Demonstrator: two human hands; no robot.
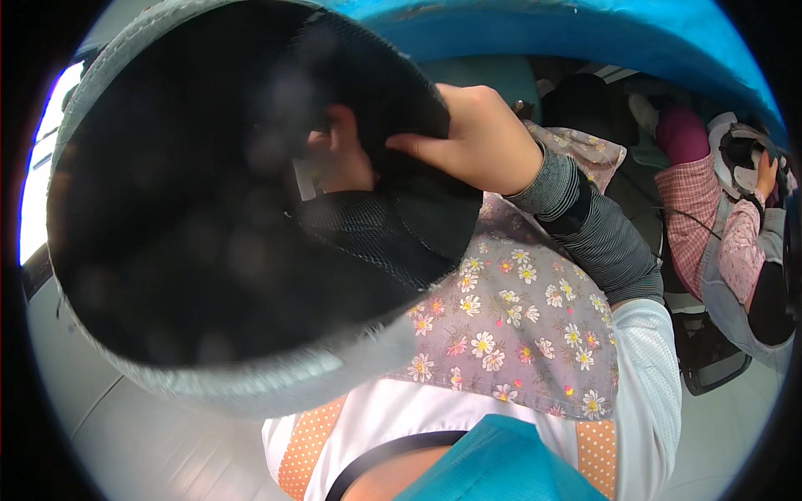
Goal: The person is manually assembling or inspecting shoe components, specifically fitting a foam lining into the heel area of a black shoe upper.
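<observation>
A large, hat-like grey fabric piece with a black lining is held up close, its round opening filling much of the left side. My right hand grips the right edge of it, with the thumb on the black inner side. Within the dark opening, part of my left hand shows with bent fingers; its arm is hidden. Beside those fingers is a small whitish strip, perhaps a label. Black mesh lies just below them. What the left fingers hold is too dark to make out.
Blue material curves across the far side. At the right, another person's hand is at a white and black piece. A flowered grey apron covers my front. A thin dark cable runs near the other person.
</observation>
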